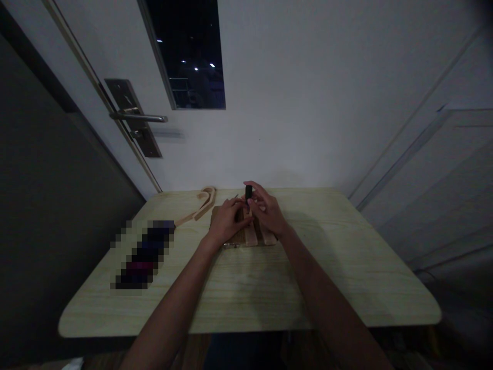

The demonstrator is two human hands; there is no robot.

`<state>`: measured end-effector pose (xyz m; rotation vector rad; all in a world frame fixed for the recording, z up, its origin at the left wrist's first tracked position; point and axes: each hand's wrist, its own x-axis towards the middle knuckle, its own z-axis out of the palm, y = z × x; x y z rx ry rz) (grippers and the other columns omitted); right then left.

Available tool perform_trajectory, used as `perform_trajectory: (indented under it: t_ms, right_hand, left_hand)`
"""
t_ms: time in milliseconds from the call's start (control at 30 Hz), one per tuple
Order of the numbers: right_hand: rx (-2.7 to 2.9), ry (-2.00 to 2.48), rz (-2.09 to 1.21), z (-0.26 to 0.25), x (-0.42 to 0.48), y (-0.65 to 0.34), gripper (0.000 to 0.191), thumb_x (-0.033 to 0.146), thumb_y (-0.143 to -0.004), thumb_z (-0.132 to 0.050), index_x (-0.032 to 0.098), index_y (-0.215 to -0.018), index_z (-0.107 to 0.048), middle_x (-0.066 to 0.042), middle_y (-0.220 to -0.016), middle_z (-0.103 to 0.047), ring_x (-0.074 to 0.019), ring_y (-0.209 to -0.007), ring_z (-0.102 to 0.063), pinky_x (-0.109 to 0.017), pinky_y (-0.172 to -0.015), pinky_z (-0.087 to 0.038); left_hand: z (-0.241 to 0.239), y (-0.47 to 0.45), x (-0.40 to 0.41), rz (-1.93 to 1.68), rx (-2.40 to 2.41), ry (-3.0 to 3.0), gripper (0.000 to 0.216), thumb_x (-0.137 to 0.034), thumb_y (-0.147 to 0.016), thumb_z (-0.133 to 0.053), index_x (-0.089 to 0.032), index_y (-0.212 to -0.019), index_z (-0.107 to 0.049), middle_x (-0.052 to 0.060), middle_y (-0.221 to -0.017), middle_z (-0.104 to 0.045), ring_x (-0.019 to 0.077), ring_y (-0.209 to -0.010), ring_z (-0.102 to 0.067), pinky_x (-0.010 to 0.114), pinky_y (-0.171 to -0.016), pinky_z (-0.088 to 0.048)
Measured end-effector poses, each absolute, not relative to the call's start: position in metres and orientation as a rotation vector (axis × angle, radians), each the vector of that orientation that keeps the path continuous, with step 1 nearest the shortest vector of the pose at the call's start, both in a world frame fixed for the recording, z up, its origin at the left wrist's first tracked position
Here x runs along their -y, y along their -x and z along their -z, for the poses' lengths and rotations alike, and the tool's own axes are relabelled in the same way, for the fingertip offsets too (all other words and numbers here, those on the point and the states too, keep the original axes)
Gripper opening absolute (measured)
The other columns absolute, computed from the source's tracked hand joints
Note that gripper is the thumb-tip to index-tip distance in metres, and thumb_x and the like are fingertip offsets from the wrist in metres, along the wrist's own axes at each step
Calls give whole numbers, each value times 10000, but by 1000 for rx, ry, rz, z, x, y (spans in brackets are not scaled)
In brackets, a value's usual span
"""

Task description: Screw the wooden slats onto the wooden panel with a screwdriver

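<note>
Near the far edge of the table, my right hand is closed around a short black-handled tool. The tool stands upright, with a fingertip at its top and the thumb at its side. Its lower end is hidden by fingers. My left hand lies beside it, thumb and fingers closed around a pale wooden strip below the tool. That strip and a second wooden strip lie side by side on a darker brown base. My hands cover much of this wooden piece.
Left of my hands lies a curved wooden hook-shaped piece with a straight wooden stick. A pixelated dark object rests on the left of the pale table. Behind stands a white door with a metal handle.
</note>
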<state>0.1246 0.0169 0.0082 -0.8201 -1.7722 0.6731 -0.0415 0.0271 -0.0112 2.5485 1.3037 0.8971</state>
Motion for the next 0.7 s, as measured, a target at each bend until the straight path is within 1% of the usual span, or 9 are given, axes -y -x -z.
perform_trajectory:
  t_ms: [133, 200, 267, 400, 500, 567, 700]
  right_hand:
    - [1738, 795, -732, -5, -19, -124, 453, 355, -914, -514, 276, -1351, -427, -18, -882, -655, -146, -790, -641, -282, -716, -558]
    - [1705, 786, -707, -3, -22, -122, 457, 326, -899, -546, 292, -1342, -441, -10, -876, -650, -145, -776, -634, -283, -705, -558]
    - [1703, 788, -666, -1, -25, -121, 461, 296, -894, -556, 317, -1341, -448, -18, -957, -657, -147, -794, -627, -298, -728, -558]
    - [1761, 805, -583, -3, -28, -120, 433, 294, -865, -604, 342, -1285, -510, -29, -1227, -608, -165, -896, -622, -326, -780, -559]
    - [1787, 809, -549, -5, -27, -121, 405, 321, -849, -632, 335, -1243, -540, -27, -1256, -600, -175, -943, -622, -329, -800, -559]
    - [1807, 815, -538, -8, -25, -122, 400, 352, -871, -600, 332, -1264, -525, -36, -1248, -605, -173, -923, -626, -330, -792, -563]
    - [1850, 750, -644, -12, -20, -125, 407, 397, -956, -430, 308, -1353, -435, -73, -1210, -625, -177, -927, -651, -329, -772, -570]
  left_hand:
    - [14, 42, -29, -894, -1310, -2559, 342, -404, -821, -670, -162, -1060, -629, 103, -1200, -615, 262, -1073, -560, 417, -942, -459]
    - [15, 42, -30, -901, -1311, -2571, 362, -414, -817, -672, -161, -1073, -626, 105, -1190, -617, 266, -1075, -557, 415, -935, -463]
    - [17, 42, -31, -900, -1312, -2579, 369, -416, -817, -672, -164, -1081, -625, 102, -1190, -616, 269, -1074, -557, 416, -933, -465]
    - [18, 42, -31, -899, -1323, -2589, 399, -417, -818, -668, -173, -1129, -608, 93, -1205, -613, 268, -1071, -555, 416, -936, -466]
    - [17, 41, -31, -894, -1334, -2592, 422, -417, -819, -665, -175, -1158, -597, 95, -1203, -613, 269, -1066, -556, 421, -931, -468]
    - [16, 41, -30, -875, -1346, -2585, 406, -416, -820, -659, -180, -1146, -606, 95, -1181, -622, 273, -1048, -563, 427, -915, -472]
    - [14, 41, -30, -879, -1324, -2569, 330, -410, -818, -660, -185, -1059, -640, 88, -1168, -626, 266, -1042, -571, 419, -914, -470]
